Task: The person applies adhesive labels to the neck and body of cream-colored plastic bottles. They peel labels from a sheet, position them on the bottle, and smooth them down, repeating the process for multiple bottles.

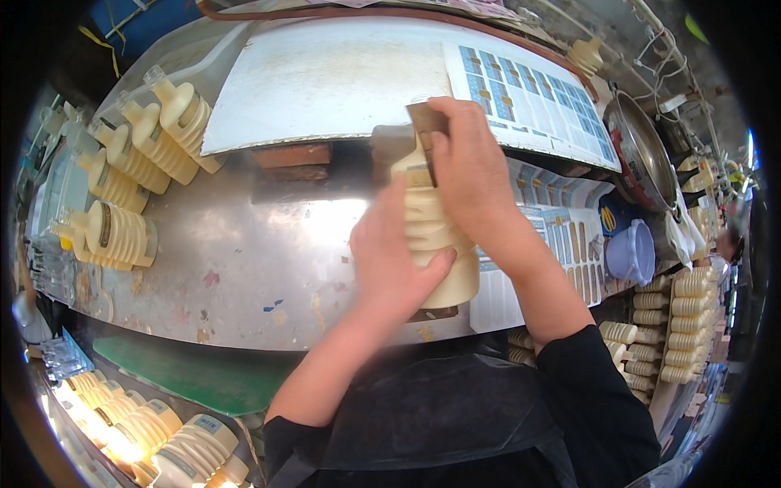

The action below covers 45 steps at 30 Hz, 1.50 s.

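A cream-coloured ribbed plastic bottle [446, 276] lies on the metal worktop in front of me, its neck away from me. My left hand [390, 248], blurred by motion, grips the bottle's left side, with the thumb across its lower body. My right hand [472, 163] is closed on a thin, dark, flat piece [421, 118] beside the bottle's neck and shoulder; its exact kind is unclear. A brownish label [417, 176] shows on the bottle's shoulder, partly covered by my hands.
Several similar bottles [146, 138] lie at the left of the metal worktop [236, 268]. Beyond is a white board [333, 77] with a label sheet [529, 93]; more label sheets [569, 244] lie at right, near a lilac bucket [630, 250]. Stacked bottles [687, 325] stand lower right.
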Available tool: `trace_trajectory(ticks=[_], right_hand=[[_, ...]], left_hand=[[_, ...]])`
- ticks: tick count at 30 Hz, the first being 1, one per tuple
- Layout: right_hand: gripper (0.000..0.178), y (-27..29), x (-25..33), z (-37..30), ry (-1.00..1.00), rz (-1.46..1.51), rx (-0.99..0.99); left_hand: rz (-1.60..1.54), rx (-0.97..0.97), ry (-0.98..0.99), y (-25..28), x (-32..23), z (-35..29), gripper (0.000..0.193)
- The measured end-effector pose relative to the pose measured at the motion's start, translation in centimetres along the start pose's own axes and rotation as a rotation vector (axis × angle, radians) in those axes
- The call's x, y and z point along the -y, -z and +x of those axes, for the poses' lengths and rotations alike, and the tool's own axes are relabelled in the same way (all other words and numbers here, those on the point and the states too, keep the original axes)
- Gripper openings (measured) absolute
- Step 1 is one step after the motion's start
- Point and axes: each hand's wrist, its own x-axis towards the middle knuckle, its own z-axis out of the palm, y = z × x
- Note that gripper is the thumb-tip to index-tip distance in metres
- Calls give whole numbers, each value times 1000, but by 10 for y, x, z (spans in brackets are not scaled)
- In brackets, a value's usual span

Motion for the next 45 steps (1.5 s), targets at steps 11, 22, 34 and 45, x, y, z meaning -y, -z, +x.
trace_trajectory(ticks=[11, 22, 34, 45], right_hand=[[39, -5, -65, -24, -47, 258, -232], [37, -5, -74, -26, -105, 366, -265], [34, 15, -10, -4, -180, 293, -42], [45, -32, 28, 13, -234, 267, 52]], left_hand=[[28, 134, 119, -10, 4, -6, 106], [-448, 60, 359, -13, -7, -7, 104], [-150, 98, 333, -6, -51, 6, 78], [-4, 154, 302, -10, -41, 0, 74]])
